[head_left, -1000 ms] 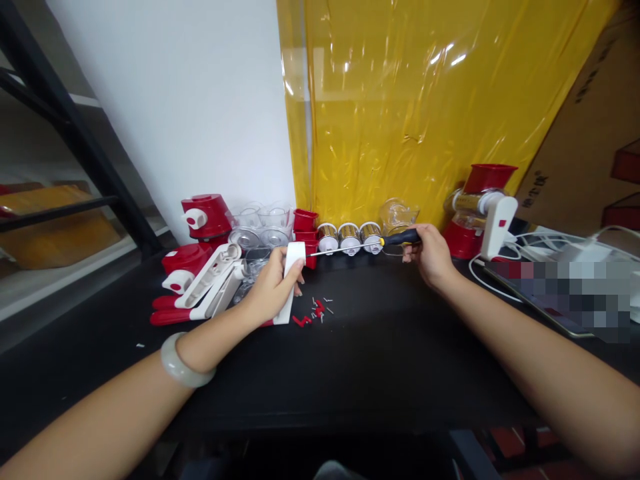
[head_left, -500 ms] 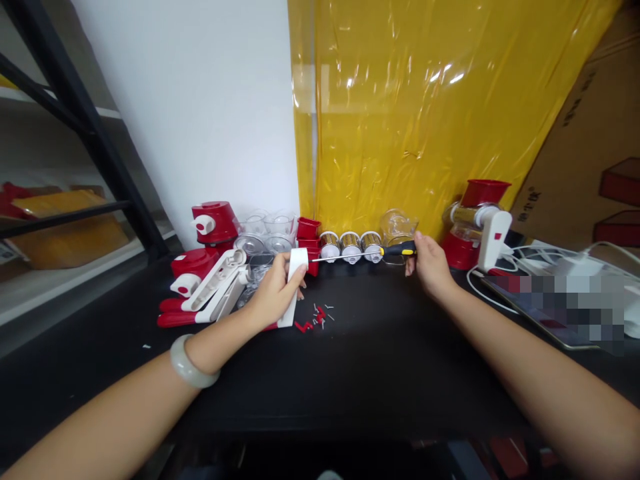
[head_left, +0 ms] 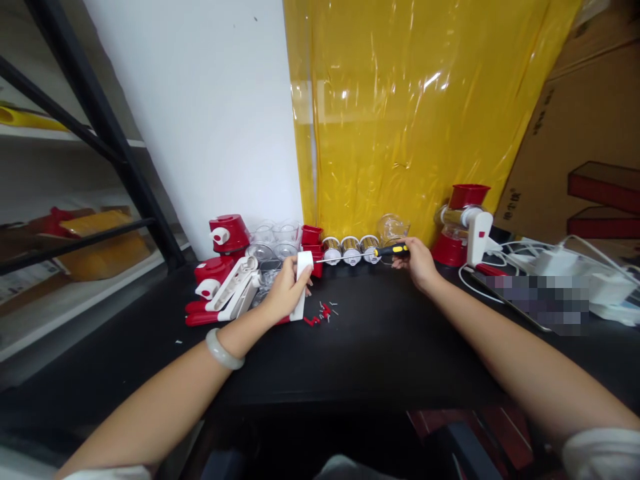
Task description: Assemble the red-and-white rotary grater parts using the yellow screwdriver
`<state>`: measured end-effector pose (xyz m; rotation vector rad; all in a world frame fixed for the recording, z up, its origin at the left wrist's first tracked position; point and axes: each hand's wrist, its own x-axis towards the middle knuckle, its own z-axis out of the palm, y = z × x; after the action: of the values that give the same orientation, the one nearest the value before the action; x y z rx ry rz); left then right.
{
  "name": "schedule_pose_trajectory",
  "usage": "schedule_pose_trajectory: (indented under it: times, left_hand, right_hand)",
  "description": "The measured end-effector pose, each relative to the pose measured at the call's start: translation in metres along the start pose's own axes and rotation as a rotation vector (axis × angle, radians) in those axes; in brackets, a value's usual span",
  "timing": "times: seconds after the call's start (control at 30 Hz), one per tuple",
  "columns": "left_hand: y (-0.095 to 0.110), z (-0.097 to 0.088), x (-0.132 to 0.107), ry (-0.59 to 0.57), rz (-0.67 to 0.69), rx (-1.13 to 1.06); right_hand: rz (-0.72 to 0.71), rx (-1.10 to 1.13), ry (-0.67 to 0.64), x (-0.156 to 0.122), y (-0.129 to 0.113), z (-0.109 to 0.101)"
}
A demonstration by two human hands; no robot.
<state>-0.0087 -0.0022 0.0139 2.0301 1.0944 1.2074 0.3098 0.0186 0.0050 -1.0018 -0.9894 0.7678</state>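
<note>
Your left hand [head_left: 286, 292] curls its fingers [head_left: 293, 279] round the white part [head_left: 303, 265], upright on the bench [head_left: 380, 337]. Your right hand [head_left: 416, 262] pinches the screwdriver [head_left: 373, 253], its tip at the part's top. Screws [head_left: 326, 311] lie beside the part, so screwing looks unfinished.

Bare forearms. Smooth, rounded, pale grey-green bangle [head_left: 225, 349] on the wrist behind the left hand [head_left: 287, 290]. White sleeve edges [head_left: 600, 452] at near bottom corners, the right one clearer.

Yellow sheet [head_left: 400, 120], cardboard box [head_left: 575, 127], loose screws [head_left: 329, 307]
</note>
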Motion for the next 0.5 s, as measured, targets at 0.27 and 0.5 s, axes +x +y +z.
schedule_pose_trajectory:
  times: [0.27,0.5]
  left_hand:
    - [-0.002,0.003,0.021,0.001,0.0,-0.054]
    - [0.004,0.004,0.051,0.002,-0.012,-0.088]
  right_hand:
    - [0.037,-0.043,0.03,0.012,-0.008,0.0]
    - [0.0,-0.079,0.095,0.021,-0.009,-0.001]
